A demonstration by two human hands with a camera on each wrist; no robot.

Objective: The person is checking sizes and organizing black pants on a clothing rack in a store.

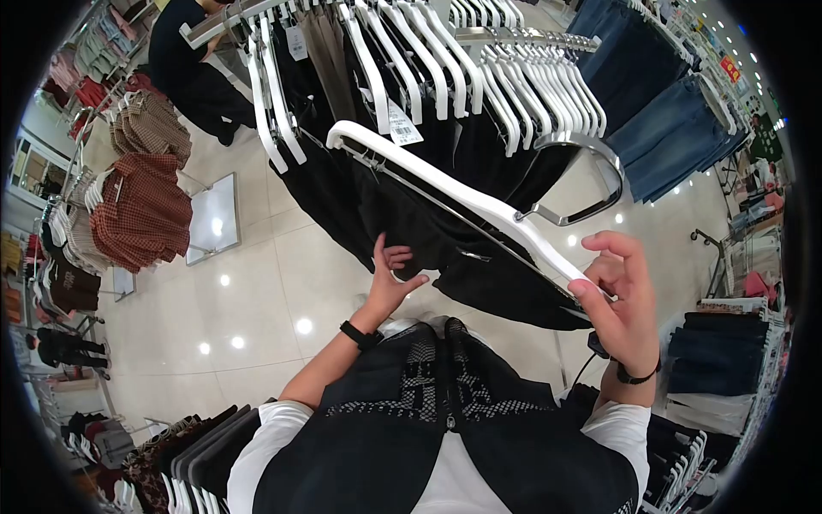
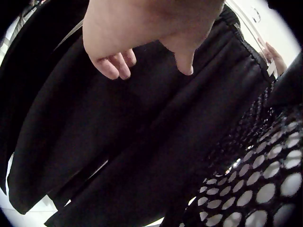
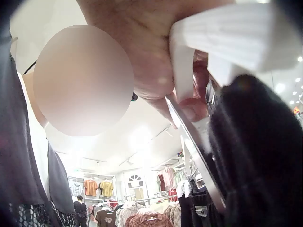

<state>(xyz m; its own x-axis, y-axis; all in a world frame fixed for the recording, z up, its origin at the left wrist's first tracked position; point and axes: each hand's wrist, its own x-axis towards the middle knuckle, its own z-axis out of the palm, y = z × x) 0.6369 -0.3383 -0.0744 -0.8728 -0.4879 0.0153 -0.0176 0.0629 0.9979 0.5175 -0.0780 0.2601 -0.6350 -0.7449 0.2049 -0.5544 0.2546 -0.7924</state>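
Observation:
My right hand (image 1: 621, 300) pinches one end of a white hanger (image 1: 462, 193) between thumb and fingers. The hanger slants across the view, its wide silver hook (image 1: 612, 163) turned to the right. From the bar beneath it hang black trousers (image 1: 488, 278); the left wrist view shows their gathered waistband (image 2: 251, 49) and two long legs. My left hand (image 1: 390, 278) is in front of the dark cloth, thumb and fingers spread apart and holding nothing. In the right wrist view the white hanger end (image 3: 184, 71) lies in the right hand's grip, beside the black cloth (image 3: 260, 151).
Ahead stands a rack of white hangers (image 1: 419, 60) with dark trousers and paper tags (image 1: 402, 127). Jeans (image 1: 676, 128) hang at the right, checked shirts (image 1: 141, 210) at the left. A person in black (image 1: 184, 64) stands by the rack. More hangers (image 1: 193, 497) are close behind me.

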